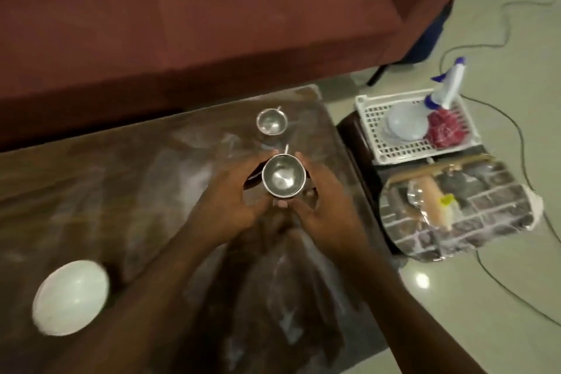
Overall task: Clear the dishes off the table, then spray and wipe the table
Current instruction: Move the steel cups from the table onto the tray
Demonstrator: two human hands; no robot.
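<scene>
- Left hand [230,200] and right hand [324,209] both cup the small round stainless-steel cup [283,174], fingers curled round its sides, one hand on each side, mouth facing up.
- Cup is over the middle-right of the dark brown glossy bench [121,191]. Can't tell if it's lifted or resting on the surface.
- Key relation: the white perforated plastic basket [406,158] sits off the bench's right end, right of the hands and a bit further away. The right hand is nearer, so my read is the carry goes rightward.
- Already in the basket: a pale upturned bowl [405,126], a red crumpled cloth [444,127] and a white-and-blue spray bottle [446,88].
- Left to clear: a second small steel bowl [271,121] straight beyond the hands, and a white round bowl [70,297] near-left, well apart and closer to the left hand.
- Bench surface looks smeared, so spray and wipe are not yet done.
</scene>
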